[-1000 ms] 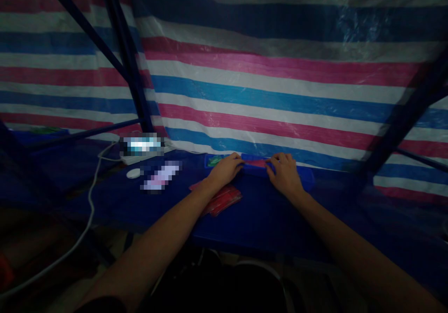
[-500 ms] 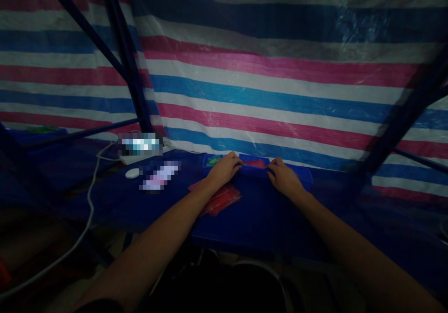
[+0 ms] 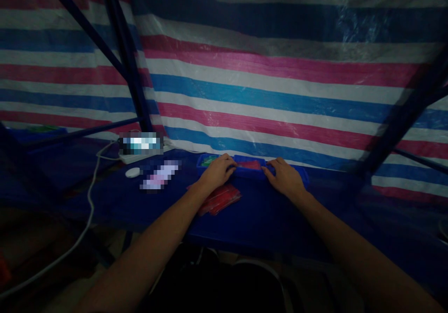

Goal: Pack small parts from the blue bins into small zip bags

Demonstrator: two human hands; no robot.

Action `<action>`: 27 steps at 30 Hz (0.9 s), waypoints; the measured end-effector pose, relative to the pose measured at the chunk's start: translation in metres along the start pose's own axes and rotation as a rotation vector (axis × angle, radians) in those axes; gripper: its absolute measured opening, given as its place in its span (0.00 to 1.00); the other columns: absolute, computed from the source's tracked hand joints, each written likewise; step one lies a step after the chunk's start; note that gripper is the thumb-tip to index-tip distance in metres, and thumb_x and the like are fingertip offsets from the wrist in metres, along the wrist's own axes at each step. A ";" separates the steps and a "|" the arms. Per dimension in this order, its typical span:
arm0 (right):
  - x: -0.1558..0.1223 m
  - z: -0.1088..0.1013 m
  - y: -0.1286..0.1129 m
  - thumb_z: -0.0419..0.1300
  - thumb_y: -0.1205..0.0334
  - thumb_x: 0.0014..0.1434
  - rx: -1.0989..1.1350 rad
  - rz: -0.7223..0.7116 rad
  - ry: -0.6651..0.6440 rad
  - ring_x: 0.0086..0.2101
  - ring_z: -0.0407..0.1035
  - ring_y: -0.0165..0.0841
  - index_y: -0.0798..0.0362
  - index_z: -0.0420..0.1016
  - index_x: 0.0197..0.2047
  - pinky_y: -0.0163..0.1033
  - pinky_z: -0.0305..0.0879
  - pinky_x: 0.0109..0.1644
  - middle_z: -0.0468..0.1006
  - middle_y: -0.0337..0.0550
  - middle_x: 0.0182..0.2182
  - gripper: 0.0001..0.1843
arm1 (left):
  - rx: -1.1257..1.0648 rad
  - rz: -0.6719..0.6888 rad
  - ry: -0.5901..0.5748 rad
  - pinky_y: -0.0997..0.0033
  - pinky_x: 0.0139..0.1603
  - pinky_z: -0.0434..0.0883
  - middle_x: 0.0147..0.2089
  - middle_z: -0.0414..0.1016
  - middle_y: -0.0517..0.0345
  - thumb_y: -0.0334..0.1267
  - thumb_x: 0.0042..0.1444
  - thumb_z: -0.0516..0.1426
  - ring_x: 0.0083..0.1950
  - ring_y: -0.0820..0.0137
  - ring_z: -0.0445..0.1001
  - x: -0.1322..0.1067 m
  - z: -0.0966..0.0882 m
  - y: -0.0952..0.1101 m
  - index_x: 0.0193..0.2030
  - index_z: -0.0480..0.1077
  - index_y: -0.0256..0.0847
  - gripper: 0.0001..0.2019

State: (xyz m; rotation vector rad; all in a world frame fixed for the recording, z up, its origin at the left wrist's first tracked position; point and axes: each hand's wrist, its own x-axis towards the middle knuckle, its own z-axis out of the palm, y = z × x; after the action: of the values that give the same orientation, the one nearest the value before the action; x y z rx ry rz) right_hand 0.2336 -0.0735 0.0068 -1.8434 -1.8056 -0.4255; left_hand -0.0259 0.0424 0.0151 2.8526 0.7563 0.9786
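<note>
A low blue tray lies along the back of the blue table, against the striped tarp. My left hand rests with curled fingers on the tray's near rim, towards its left end. My right hand grips the same rim further right. Between the hands, something red lies inside the tray, and something green shows at its left end. A small pile of red packets lies on the table under my left wrist. The light is dim and details are hard to make out.
A white power strip with a blurred top and its white cable sit at the table's left. A small white round object and a blurred flat item lie beside it. Dark blue poles cross the striped tarp.
Both hands and the tray have shifted slightly left and towards me. The red packets stay put.
</note>
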 end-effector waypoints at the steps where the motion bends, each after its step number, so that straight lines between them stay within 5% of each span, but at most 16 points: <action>1: 0.000 0.000 0.000 0.49 0.44 0.71 -0.001 -0.005 -0.009 0.42 0.74 0.41 0.49 0.76 0.50 0.43 0.68 0.44 0.76 0.51 0.48 0.22 | 0.000 0.003 -0.002 0.61 0.59 0.71 0.49 0.73 0.52 0.32 0.63 0.58 0.52 0.64 0.73 0.000 0.000 0.000 0.49 0.77 0.43 0.10; 6: 0.002 0.003 -0.001 0.53 0.46 0.70 0.078 -0.065 -0.049 0.42 0.75 0.38 0.50 0.78 0.44 0.41 0.68 0.48 0.76 0.49 0.46 0.19 | 0.001 -0.016 -0.011 0.62 0.58 0.71 0.49 0.74 0.52 0.31 0.63 0.57 0.51 0.65 0.74 0.000 0.000 0.001 0.50 0.77 0.43 0.12; 16: 0.003 -0.003 -0.004 0.50 0.44 0.70 0.034 -0.009 0.053 0.46 0.73 0.46 0.54 0.76 0.50 0.51 0.68 0.53 0.77 0.56 0.45 0.24 | 0.021 -0.050 -0.005 0.61 0.58 0.71 0.49 0.74 0.51 0.31 0.63 0.57 0.50 0.64 0.75 -0.001 0.001 0.005 0.50 0.77 0.43 0.12; 19: -0.004 -0.012 -0.023 0.54 0.49 0.69 0.101 -0.184 0.105 0.52 0.69 0.49 0.53 0.76 0.52 0.57 0.64 0.59 0.76 0.56 0.48 0.19 | 0.025 -0.033 0.004 0.60 0.59 0.71 0.50 0.73 0.51 0.31 0.62 0.57 0.52 0.63 0.74 -0.002 0.001 0.005 0.51 0.76 0.43 0.13; 23: -0.020 -0.017 -0.060 0.58 0.55 0.67 0.390 -0.601 -0.108 0.56 0.68 0.44 0.49 0.73 0.57 0.53 0.65 0.63 0.76 0.51 0.53 0.17 | 0.025 -0.012 0.023 0.61 0.60 0.71 0.51 0.73 0.51 0.30 0.60 0.57 0.53 0.63 0.73 -0.004 0.001 0.005 0.51 0.76 0.42 0.14; 27: -0.029 -0.007 -0.081 0.59 0.59 0.67 0.508 -0.707 -0.246 0.60 0.66 0.40 0.49 0.69 0.64 0.49 0.64 0.65 0.73 0.49 0.60 0.23 | 0.011 -0.006 0.006 0.62 0.60 0.71 0.51 0.74 0.52 0.29 0.61 0.56 0.52 0.64 0.74 -0.003 0.000 0.003 0.51 0.77 0.42 0.14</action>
State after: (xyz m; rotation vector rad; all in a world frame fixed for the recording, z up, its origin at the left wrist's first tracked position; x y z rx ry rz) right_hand 0.1522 -0.1033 0.0082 -0.9155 -2.4317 0.0384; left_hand -0.0266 0.0385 0.0142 2.8560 0.7721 0.9864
